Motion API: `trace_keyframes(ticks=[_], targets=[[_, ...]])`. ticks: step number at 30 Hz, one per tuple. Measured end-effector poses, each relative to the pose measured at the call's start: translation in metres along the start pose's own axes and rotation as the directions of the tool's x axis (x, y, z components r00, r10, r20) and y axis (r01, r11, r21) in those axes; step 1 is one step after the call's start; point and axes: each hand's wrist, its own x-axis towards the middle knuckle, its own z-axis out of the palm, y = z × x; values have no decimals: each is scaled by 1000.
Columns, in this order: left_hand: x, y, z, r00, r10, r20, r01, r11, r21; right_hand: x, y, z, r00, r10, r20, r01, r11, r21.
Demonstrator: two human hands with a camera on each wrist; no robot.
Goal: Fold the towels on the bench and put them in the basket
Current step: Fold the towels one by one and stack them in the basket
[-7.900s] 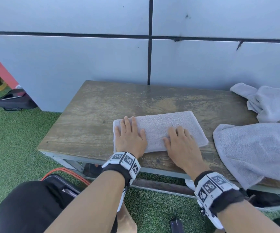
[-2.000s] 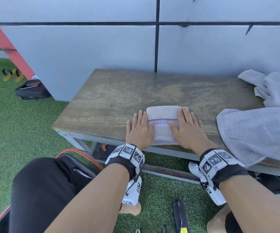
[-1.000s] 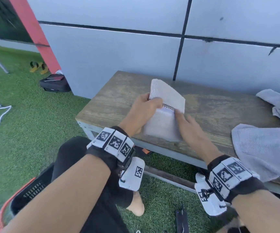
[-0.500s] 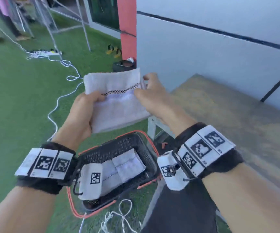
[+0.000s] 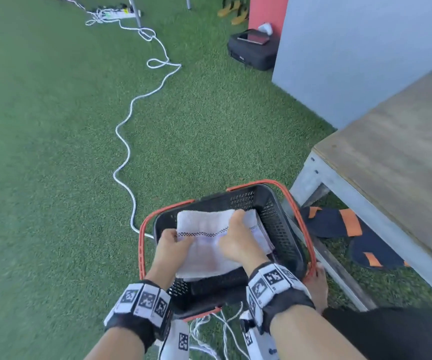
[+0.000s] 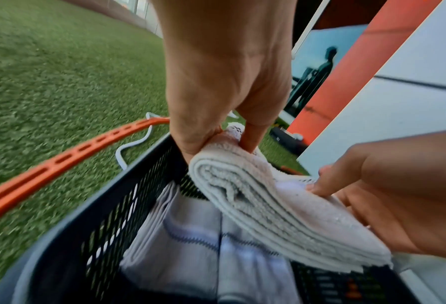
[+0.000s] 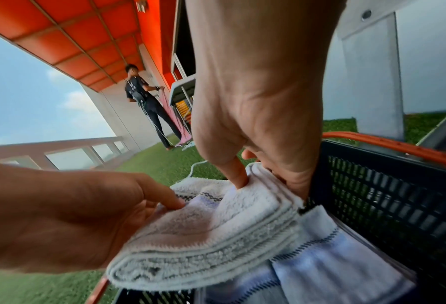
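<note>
A folded white towel (image 5: 207,245) with a dark checked stripe hangs just inside the black mesh basket (image 5: 280,219), which has orange handles and stands on the grass. My left hand (image 5: 172,242) pinches the towel's left edge, thumb on top. My right hand (image 5: 237,242) pinches its right side. The left wrist view shows the layered folds of the towel (image 6: 266,207) above other folded towels (image 6: 190,242) lying in the basket. In the right wrist view the towel (image 7: 216,236) is gripped from both sides, with the lower towels (image 7: 320,257) under it.
The wooden bench (image 5: 396,157) stands to the right of the basket, its near end bare. A white cable (image 5: 129,141) snakes over the grass. A black case (image 5: 251,48) lies by the wall. Dark sandals (image 5: 339,224) lie under the bench. A person (image 7: 146,107) stands far off.
Both hands lifted the folded towel off the bench, carried it left and lowered it into the basket. My head turned left and down, so the unfolded towels on the bench left view.
</note>
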Motion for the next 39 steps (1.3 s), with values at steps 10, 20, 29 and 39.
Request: trace_keyframes(ticks=[10,20,29,39], targets=[[32,-37,43,997,-49,-63,55,994,90,69,39,12,980,100,170,-90,994,-63],[52,-45,38,987,-153,51,137,961,240,93,41,40,910,142,389,-139,990,-37],[58,-44,46,988,-151,1,143,933,329,89,55,40,895,205,396,-192,979,-73],[29,0,38,998,-62,11,54,929,366,69,12,5,967,67,248,-12,976,-217]])
